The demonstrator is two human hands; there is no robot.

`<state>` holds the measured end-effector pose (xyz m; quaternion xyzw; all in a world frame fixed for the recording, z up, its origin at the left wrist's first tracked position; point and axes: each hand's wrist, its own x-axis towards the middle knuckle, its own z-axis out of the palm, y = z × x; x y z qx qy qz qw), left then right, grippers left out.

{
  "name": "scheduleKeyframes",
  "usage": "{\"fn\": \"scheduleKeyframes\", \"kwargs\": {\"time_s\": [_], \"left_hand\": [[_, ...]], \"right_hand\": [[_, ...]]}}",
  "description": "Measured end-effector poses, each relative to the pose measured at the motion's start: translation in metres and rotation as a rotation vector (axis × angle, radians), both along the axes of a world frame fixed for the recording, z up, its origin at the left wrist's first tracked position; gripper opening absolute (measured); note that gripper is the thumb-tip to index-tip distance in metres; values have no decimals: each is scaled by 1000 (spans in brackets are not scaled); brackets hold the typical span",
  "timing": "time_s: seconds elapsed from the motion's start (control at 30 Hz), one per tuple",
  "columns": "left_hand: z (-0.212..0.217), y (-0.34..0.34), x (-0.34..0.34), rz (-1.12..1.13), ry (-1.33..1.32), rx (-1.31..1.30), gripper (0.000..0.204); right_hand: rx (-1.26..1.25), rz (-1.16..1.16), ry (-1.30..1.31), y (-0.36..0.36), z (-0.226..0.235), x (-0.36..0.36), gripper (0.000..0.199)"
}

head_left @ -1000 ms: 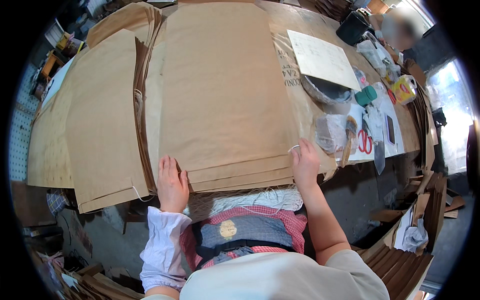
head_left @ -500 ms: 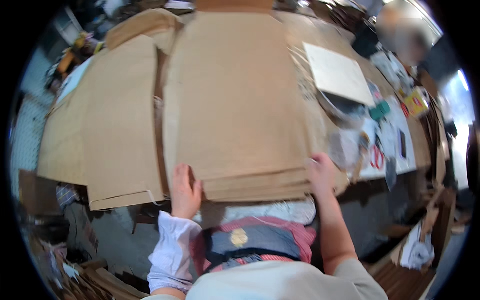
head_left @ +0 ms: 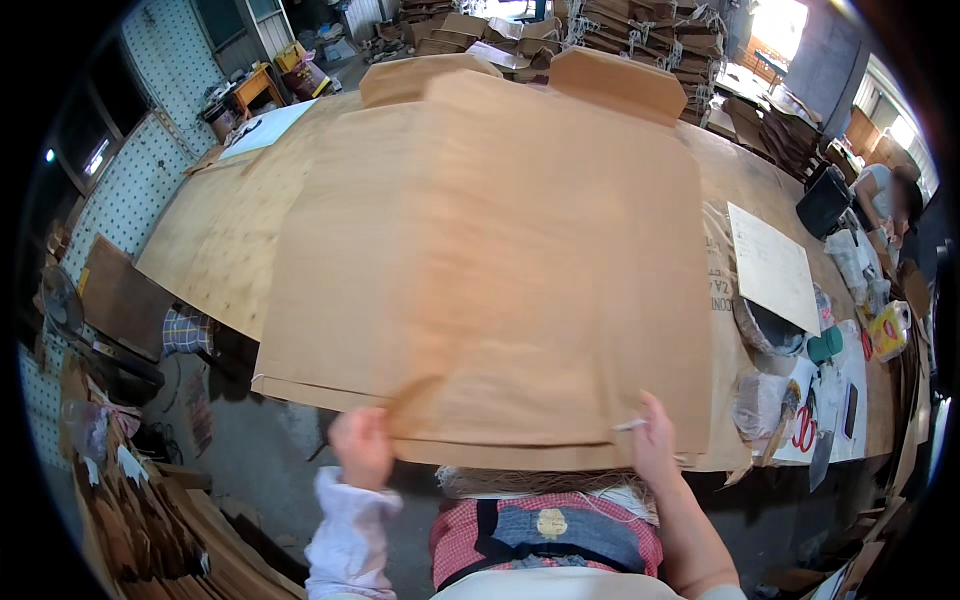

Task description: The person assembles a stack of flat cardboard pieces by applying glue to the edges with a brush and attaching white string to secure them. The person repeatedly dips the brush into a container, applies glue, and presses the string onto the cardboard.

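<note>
A large brown paper sack (head_left: 560,270), blurred by motion, spreads across the table in front of me and overlaps another brown sack (head_left: 335,250) on the left. At its near left corner, my left hand (head_left: 362,447) is closed with the paper edge pinched in the fingers. My right hand (head_left: 655,440) is at the near right part of the sack, its fingers closed on a thin white stick-like piece (head_left: 628,425). Whether the right hand also grips the paper is hard to make out. Under the moving sack lie more brown paper layers (head_left: 690,350).
On the right, a white board (head_left: 775,265) rests over a round basin (head_left: 765,330). Near it are a green cup-like thing (head_left: 825,345), red-handled scissors (head_left: 803,428), a brush (head_left: 787,405) and a phone (head_left: 850,410). A person (head_left: 890,200) sits at the far right.
My left hand has closed on the sack's near corner, and the sack has shifted left over the left pile. My view has tilted up, showing more of the room. The right hand keeps its white piece.
</note>
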<state>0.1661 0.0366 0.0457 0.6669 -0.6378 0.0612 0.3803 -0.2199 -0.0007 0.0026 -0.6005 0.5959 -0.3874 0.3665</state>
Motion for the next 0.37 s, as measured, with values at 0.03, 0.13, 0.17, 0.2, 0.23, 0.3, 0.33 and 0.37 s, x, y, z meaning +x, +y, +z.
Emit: {"fn": "scheduleKeyframes", "kwargs": {"time_s": [0.03, 0.13, 0.17, 0.2, 0.23, 0.3, 0.33, 0.37], "left_hand": [[1, 1, 25, 122, 243, -10, 16], [-2, -8, 141, 289, 154, -85, 22], [4, -13, 173, 263, 164, -80, 23], [8, -19, 204, 302, 139, -89, 25], [2, -27, 241, 295, 103, -36, 28], [-18, -43, 293, 260, 116, 51, 29], [-30, -49, 312, 244, 121, 108, 29], [-42, -53, 324, 290, 158, 203, 31]], "right_hand": [[-87, 100, -93, -15, -7, 24, 40], [147, 354, -359, -46, 4, 114, 45], [279, 420, -415, -54, 13, 143, 46], [404, 485, -471, -59, 23, 168, 48], [432, 511, -521, -62, 20, 193, 49], [474, 539, -506, -64, 8, 222, 53], [485, 542, -442, -61, 5, 229, 56], [500, 543, -376, -58, 2, 233, 59]]}}
